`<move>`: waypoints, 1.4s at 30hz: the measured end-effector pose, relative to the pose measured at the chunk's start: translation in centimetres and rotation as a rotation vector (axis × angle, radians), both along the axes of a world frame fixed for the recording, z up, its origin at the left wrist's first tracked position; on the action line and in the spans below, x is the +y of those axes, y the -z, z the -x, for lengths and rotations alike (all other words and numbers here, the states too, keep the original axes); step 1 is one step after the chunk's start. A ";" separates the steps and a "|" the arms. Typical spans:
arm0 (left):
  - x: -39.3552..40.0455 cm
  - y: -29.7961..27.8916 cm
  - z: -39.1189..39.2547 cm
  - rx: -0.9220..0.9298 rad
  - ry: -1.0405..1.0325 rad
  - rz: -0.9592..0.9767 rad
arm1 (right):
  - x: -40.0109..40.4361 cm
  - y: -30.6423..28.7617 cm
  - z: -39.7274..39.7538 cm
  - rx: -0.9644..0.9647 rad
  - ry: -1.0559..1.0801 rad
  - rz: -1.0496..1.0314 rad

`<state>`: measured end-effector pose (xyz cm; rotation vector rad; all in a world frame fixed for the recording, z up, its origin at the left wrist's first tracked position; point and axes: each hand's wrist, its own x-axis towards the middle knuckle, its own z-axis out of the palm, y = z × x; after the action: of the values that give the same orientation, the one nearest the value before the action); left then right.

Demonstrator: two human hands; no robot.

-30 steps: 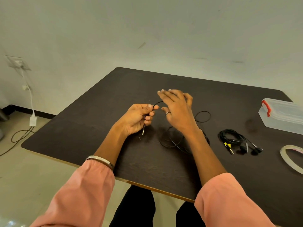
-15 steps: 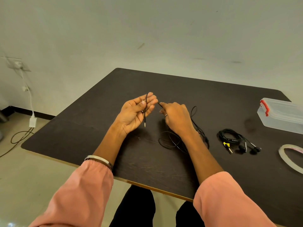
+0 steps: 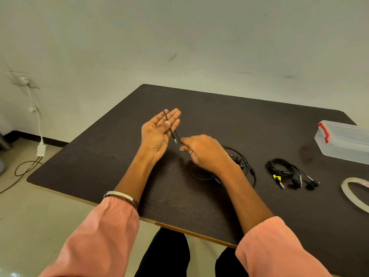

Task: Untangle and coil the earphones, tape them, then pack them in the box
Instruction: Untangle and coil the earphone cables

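My left hand (image 3: 157, 134) is palm up above the dark table (image 3: 99, 162), fingers straight. Its thumb pins the black earphone cable (image 3: 171, 130) against the fingers. The cable loops over the fingertips and the gold jack plug (image 3: 175, 141) hangs below the palm. My right hand (image 3: 205, 152), knuckles up with curled fingers, pinches the same cable just right of the plug. The rest of that cable, with its earbuds (image 3: 239, 162), lies loose on the table under and behind my right wrist.
A second pair of black earphones (image 3: 283, 172), coiled and bound with yellow tape, lies to the right. A roll of tape (image 3: 353, 194) sits at the right edge. The clear plastic box (image 3: 345, 142) with a red latch stands closed at the back right.
My left hand has straightened its fingers and turned more palm up, with the cable over the fingertips. My right hand has dropped down and to the right, drawing the cable along.
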<state>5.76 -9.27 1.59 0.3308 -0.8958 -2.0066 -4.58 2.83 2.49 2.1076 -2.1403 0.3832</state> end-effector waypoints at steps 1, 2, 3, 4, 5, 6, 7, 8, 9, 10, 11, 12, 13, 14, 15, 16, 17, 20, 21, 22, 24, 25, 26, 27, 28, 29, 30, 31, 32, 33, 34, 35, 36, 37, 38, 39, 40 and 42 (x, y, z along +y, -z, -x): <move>-0.1 0.1 0.0 -0.010 -0.005 0.010 | 0.1 0.1 0.1 -0.012 -0.006 -0.004; -0.1 0.1 0.0 -0.026 -0.011 0.025 | 0.1 0.1 0.3 -0.022 -0.015 -0.007; -0.1 0.2 0.1 -0.054 -0.015 0.046 | 0.2 0.1 0.4 -0.033 -0.025 -0.007; -0.1 0.3 0.1 -0.091 -0.016 0.077 | 0.2 0.2 0.6 -0.043 -0.034 -0.002; 0.0 0.3 0.2 -0.136 -0.015 0.120 | 0.3 0.1 0.7 -0.057 -0.044 0.012; 0.2 0.4 0.2 -0.183 -0.007 0.174 | 0.4 0.0 0.9 -0.083 -0.053 0.036; 0.4 0.5 0.3 -0.229 0.013 0.234 | 0.6 -0.2 1.1 -0.133 -0.058 0.077; 0.7 0.5 0.3 -0.270 0.048 0.298 | 0.8 -0.5 1.4 -0.208 -0.052 0.131; 1.0 0.4 0.4 -0.308 0.095 0.362 | 1.0 -0.9 1.8 -0.300 -0.037 0.195; 1.4 0.4 0.4 -0.345 0.149 0.420 | 1.4 -1.3 2.1 -0.398 -0.013 0.262; 1.9 0.3 0.4 -0.374 0.203 0.462 | 1.7 -1.6 2.5 -0.491 0.019 0.320; 2.3 0.1 0.4 -0.388 0.260 0.485 | 1.9 -1.9 2.8 -0.568 0.054 0.364; 2.7 0.1 0.4 -0.390 0.317 0.499 | 2.1 -2.0 3.1 -0.625 0.085 0.393; 2.9 0.0 0.3 -0.384 0.372 0.510 | 2.1 -2.1 3.4 -0.663 0.105 0.413; 3.1 -0.1 0.3 -0.377 0.419 0.520 | 2.1 -2.1 3.6 -0.693 0.115 0.432; 3.2 -0.2 0.1 -0.370 0.458 0.532 | 2.0 -2.1 3.8 -0.722 0.124 0.455; 3.2 -0.3 0.0 -0.368 0.486 0.542 | 2.0 -2.1 3.9 -0.752 0.131 0.482; 3.2 -0.3 -0.2 -0.367 0.547 0.548 | 2.0 -2.2 4.2 -0.830 0.152 0.559; 3.3 -0.3 -0.2 -0.361 0.563 0.541 | 2.0 -2.1 4.2 -0.841 0.155 0.574; 3.3 -0.2 -0.2 -0.352 0.575 0.533 | 1.9 -2.1 4.2 -0.840 0.156 0.586; 3.3 -0.2 -0.1 -0.335 0.589 0.532 | 1.8 -1.8 4.1 -0.830 0.158 0.603; 3.3 -0.1 -0.1 -0.331 0.594 0.537 | 1.7 -1.7 4.1 -0.829 0.159 0.611; 3.3 -0.1 -0.1 -0.328 0.598 0.540 | 1.6 -1.6 4.1 -0.828 0.164 0.619; 3.3 -0.1 -0.2 -0.322 0.600 0.540 | 1.5 -1.5 4.1 -0.828 0.169 0.626; 3.2 0.0 -0.2 -0.315 0.602 0.539 | 1.4 -1.4 4.1 -0.832 0.175 0.633; 3.1 0.0 -0.2 -0.309 0.606 0.538 | 1.3 -1.3 4.1 -0.839 0.179 0.639; 3.0 0.0 -0.2 -0.305 0.611 0.538 | 1.3 -1.3 4.2 -0.846 0.184 0.644; 2.9 0.1 -0.2 -0.303 0.613 0.539 | 1.3 -1.2 4.2 -0.850 0.191 0.647; 2.9 0.1 -0.2 -0.303 0.610 0.539 | 1.2 -1.1 4.2 -0.849 0.197 0.648; 2.8 0.1 -0.2 -0.301 0.600 0.534 | 1.1 -0.9 4.2 -0.846 0.204 0.647; 2.8 0.1 -0.2 -0.296 0.584 0.519 | 1.0 -0.8 4.2 -0.845 0.210 0.645; 2.7 0.1 -0.2 -0.280 0.565 0.492 | 0.8 -0.6 4.2 -0.845 0.212 0.645; 2.6 0.1 -0.3 -0.253 0.545 0.456 | 0.7 -0.4 4.1 -0.843 0.214 0.645; 2.5 0.1 -0.3 -0.218 0.527 0.416 | 0.6 -0.2 4.0 -0.833 0.213 0.644; 2.3 0.0 -0.4 -0.183 0.507 0.372 | 0.5 0.0 3.9 -0.814 0.207 0.639; 2.1 -0.2 -0.5 -0.146 0.485 0.319 | 0.4 0.2 3.6 -0.785 0.192 0.631; 1.9 -0.4 -0.5 -0.103 0.462 0.250 | 0.2 0.3 3.3 -0.758 0.164 0.617; 1.3 -0.6 -0.7 0.009 0.421 0.078 | -0.2 0.8 2.6 -0.708 0.100 0.555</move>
<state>6.48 -8.01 2.20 0.0917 -1.1048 -2.3433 -7.18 2.65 1.71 1.6704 -2.0509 1.6878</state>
